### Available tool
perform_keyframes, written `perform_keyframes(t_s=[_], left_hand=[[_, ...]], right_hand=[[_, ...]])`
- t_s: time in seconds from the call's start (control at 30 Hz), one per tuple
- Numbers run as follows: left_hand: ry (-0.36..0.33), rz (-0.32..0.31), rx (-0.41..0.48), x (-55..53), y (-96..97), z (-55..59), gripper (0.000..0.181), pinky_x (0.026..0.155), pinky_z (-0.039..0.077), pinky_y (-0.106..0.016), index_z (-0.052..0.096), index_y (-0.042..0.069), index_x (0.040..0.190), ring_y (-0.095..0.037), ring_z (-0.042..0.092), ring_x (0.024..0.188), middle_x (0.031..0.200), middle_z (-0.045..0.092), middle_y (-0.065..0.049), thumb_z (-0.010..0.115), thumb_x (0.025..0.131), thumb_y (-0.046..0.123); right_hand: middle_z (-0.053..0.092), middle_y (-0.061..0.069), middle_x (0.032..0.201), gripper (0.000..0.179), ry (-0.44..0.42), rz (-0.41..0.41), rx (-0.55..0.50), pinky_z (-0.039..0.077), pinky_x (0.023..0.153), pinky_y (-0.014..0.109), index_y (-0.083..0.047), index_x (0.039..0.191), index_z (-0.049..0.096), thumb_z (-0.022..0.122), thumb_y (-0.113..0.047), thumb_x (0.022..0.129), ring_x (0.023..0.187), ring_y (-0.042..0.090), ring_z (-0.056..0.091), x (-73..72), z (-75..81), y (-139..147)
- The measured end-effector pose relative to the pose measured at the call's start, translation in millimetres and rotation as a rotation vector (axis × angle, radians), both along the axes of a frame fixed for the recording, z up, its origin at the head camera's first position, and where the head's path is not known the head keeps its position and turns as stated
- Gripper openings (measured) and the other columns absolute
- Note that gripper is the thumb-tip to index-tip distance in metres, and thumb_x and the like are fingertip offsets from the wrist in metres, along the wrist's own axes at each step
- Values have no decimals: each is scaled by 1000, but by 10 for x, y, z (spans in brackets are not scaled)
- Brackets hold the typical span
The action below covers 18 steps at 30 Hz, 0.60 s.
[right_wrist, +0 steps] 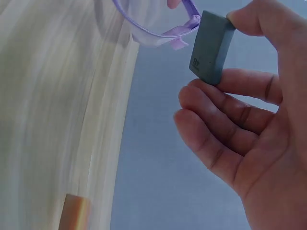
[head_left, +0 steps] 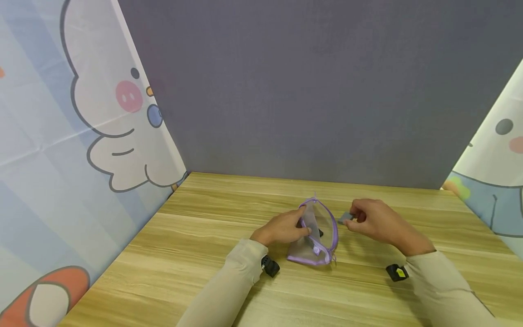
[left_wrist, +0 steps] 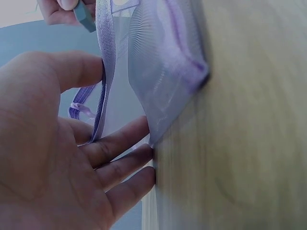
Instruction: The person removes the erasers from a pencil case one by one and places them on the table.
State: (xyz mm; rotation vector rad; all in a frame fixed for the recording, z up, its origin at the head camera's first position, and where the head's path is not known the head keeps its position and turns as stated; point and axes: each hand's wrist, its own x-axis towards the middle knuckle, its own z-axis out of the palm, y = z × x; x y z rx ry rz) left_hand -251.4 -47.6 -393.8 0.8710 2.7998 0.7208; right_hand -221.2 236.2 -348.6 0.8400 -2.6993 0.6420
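Note:
A translucent mesh zip pouch [head_left: 300,251] with purple edging stands on the table, its mouth spread wide. My left hand [head_left: 283,228] pinches the near-left edge of that mouth, the thumb against the zip band in the left wrist view. A small dark object [head_left: 320,233] shows through the pouch's opening. To the right of the mouth, my right hand [head_left: 377,223] holds a grey-green eraser [right_wrist: 209,48] between thumb and fingers. It is a rectangular block with small dark print near one end. In the right wrist view its upper end overlaps the pouch's purple rim.
The wood-grain table [head_left: 184,263] runs back to a dark grey panel [head_left: 310,91]. Cartoon-print cloth [head_left: 49,190] hangs at the left and right sides. An orange-brown block [right_wrist: 74,212] sits at the lower left of the right wrist view.

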Motion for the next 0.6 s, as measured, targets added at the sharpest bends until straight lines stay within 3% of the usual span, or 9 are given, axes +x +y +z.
perform_keyframes(t_s=[0.6], left_hand=[[-17, -8, 28, -4, -12, -18, 81, 113, 33, -34, 21, 8, 161, -19, 39, 141, 158, 38, -6, 58, 98, 44]], right_hand=[[59, -14, 73, 21, -21, -23, 5, 45, 57, 26, -19, 82, 61, 78, -28, 87, 65, 1, 53, -1, -43, 93]])
